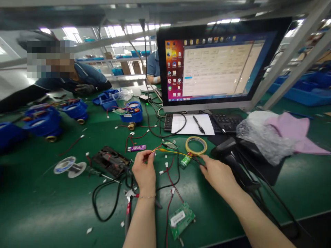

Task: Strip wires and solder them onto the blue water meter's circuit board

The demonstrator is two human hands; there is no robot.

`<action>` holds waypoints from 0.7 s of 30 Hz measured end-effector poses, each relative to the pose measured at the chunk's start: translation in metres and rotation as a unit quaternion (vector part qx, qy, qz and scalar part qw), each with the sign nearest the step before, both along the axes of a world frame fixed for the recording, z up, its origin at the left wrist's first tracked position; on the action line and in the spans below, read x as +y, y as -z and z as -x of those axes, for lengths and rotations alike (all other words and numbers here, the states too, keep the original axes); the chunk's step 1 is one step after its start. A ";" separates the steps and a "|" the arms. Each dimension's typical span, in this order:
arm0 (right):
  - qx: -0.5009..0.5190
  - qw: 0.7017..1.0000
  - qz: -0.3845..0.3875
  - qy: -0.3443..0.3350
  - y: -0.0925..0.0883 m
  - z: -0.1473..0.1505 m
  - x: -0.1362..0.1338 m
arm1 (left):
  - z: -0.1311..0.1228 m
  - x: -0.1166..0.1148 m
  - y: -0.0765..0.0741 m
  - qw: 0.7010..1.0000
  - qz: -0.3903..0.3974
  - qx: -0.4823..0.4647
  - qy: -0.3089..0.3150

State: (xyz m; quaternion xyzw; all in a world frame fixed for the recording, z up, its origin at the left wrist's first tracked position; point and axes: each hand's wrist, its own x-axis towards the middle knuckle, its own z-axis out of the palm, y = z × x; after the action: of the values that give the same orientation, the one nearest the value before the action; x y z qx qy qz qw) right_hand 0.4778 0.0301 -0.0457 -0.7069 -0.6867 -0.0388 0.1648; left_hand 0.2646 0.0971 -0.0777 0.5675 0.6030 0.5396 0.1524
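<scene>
My left hand [144, 168] pinches the end of a thin bundle of red, yellow and orange wires [168, 151] above the green table. My right hand [216, 172] pinches the other end of those wires, close to a small green cylindrical battery [185, 161]. The wires stretch between both hands, just in front of a small circuit module [168, 144]. A roll of yellow tape [196, 145] lies just beyond my right hand. A green circuit board [181, 220] with red and black leads lies near the table's front edge, between my forearms.
A monitor [217, 65] stands behind a keyboard [227, 122] covered by a paper and pen [198, 124]. A purple battery [136, 148], black tool tray [111, 161], solder spool [69, 167], blue meter housings [42, 122] and a barcode scanner [232, 162] surround me. Another person [74, 77] leans at far left.
</scene>
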 end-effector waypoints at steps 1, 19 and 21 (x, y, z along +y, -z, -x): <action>0.018 1.000 -0.006 0.004 0.000 -0.005 0.003 | 0.000 0.002 0.003 1.000 0.005 -0.002 0.004; 0.123 0.976 -0.177 0.034 -0.054 -0.002 -0.011 | -0.065 -0.035 -0.019 0.936 0.053 0.303 0.169; 0.130 0.969 -0.208 0.042 -0.060 -0.006 -0.012 | -0.069 -0.035 -0.015 0.932 0.074 0.315 0.164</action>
State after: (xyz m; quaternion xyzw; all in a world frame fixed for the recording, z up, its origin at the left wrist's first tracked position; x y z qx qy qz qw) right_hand 0.4842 0.0184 0.0148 -0.6843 -0.6060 -0.0957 0.3942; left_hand 0.3339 0.0622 -0.0627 0.7865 0.5568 0.2545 0.0817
